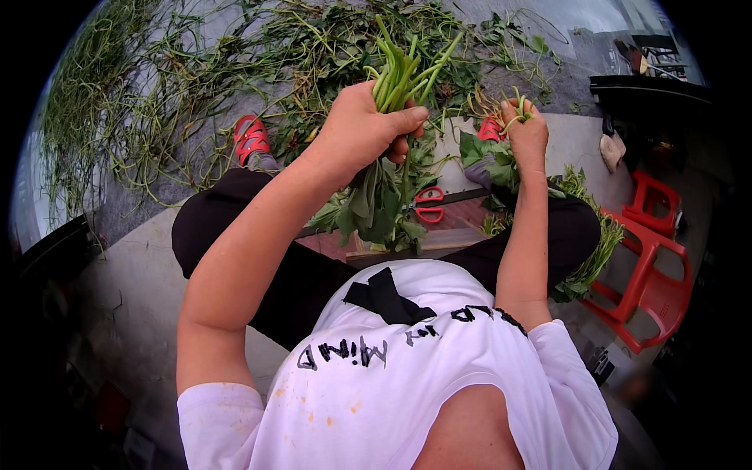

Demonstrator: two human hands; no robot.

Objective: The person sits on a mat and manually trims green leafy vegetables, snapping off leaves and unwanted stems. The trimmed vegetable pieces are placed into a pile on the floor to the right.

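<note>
Now the left hand (374,125) is clamped around a thick bunch of green stems (401,74), leaves hanging below the fist, while the right hand (529,135) pinches a smaller leafy sprig (501,169). Both appear by the near edge of the grey sheet (560,88), strewn with tangled vines (301,47). Red-handled scissors (429,208) lie between the knees.

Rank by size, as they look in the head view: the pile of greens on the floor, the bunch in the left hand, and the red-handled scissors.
1. Pile of greens
2. Bunch in the left hand, held nearer the camera
3. Red-handled scissors
</note>
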